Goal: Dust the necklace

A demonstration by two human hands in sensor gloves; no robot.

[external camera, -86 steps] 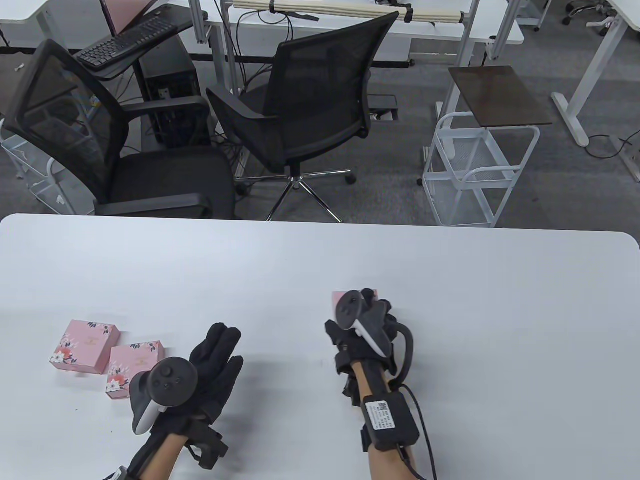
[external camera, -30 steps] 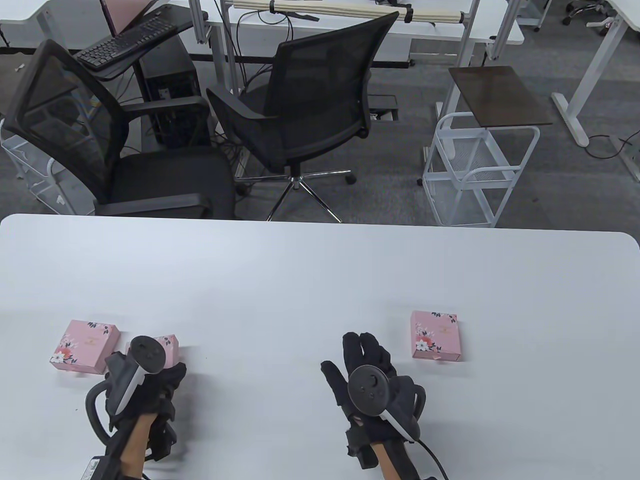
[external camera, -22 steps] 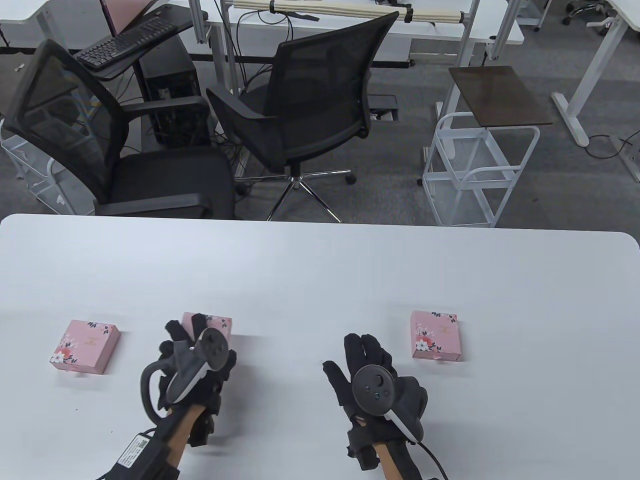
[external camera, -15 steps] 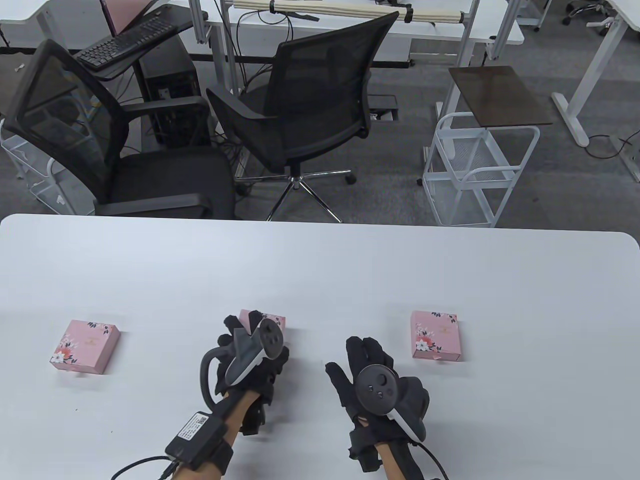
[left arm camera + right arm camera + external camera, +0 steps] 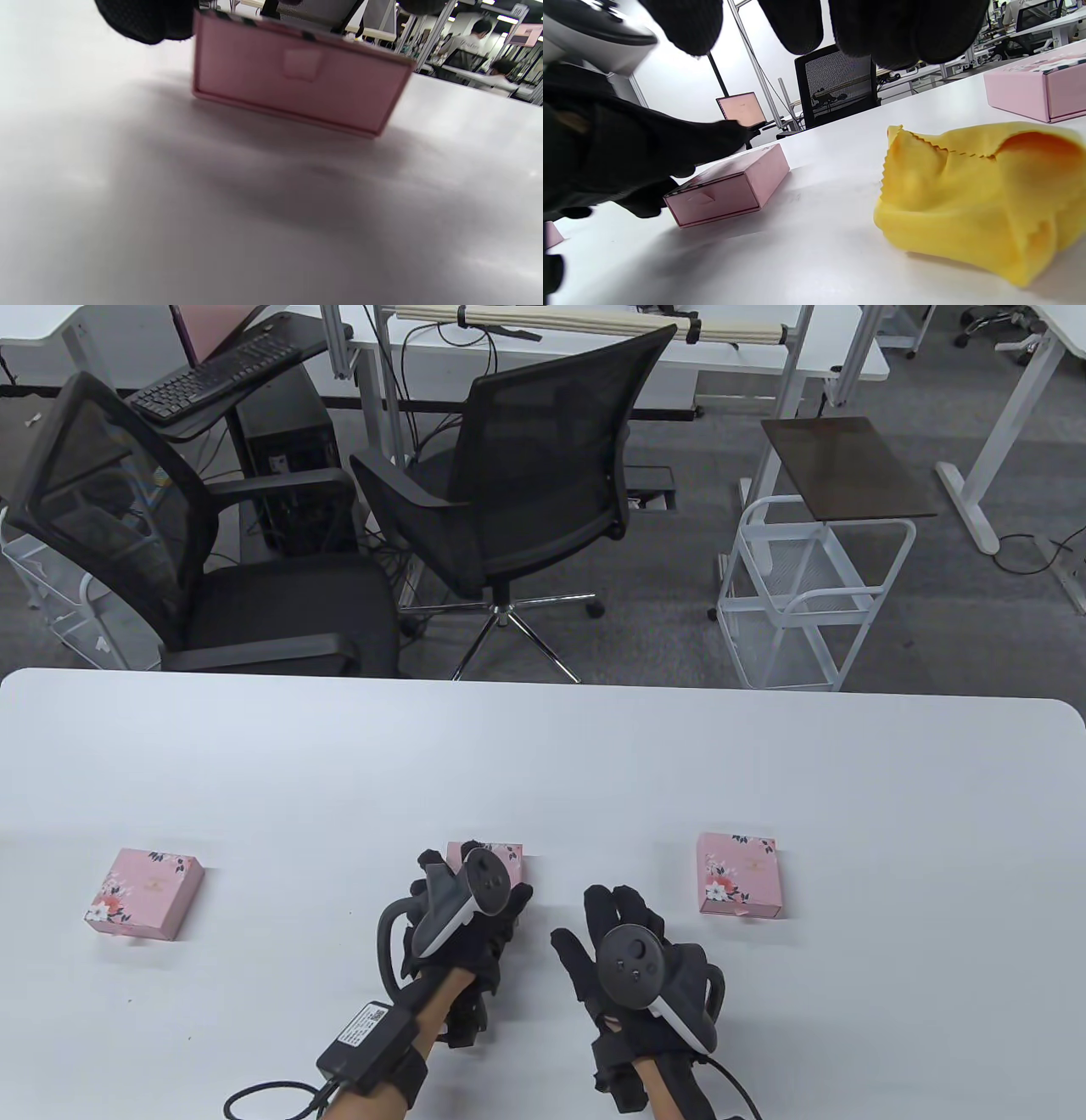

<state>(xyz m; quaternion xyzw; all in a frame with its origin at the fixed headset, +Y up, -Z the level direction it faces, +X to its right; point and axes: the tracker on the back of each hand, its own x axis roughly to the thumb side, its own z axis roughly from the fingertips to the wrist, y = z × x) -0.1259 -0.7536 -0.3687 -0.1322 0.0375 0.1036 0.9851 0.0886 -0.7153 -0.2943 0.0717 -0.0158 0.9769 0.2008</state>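
No necklace is in view. My left hand grips a small pink floral box at the table's middle. In the left wrist view the box sits low over the table, with my fingers at its top left corner. My right hand lies open, fingers spread, just right of the box. The right wrist view shows a crumpled yellow cloth on the table under my right fingers, apart from them. The held box and my left hand show to its left.
A second pink box lies at the left of the white table. A third pink box lies right of my right hand and shows in the right wrist view. Office chairs stand beyond the far edge.
My left hand took hold of the pink box nearest it at the left and moved it right to the table's middle. My right hand, after leaving a box at the right, stayed nearly still.
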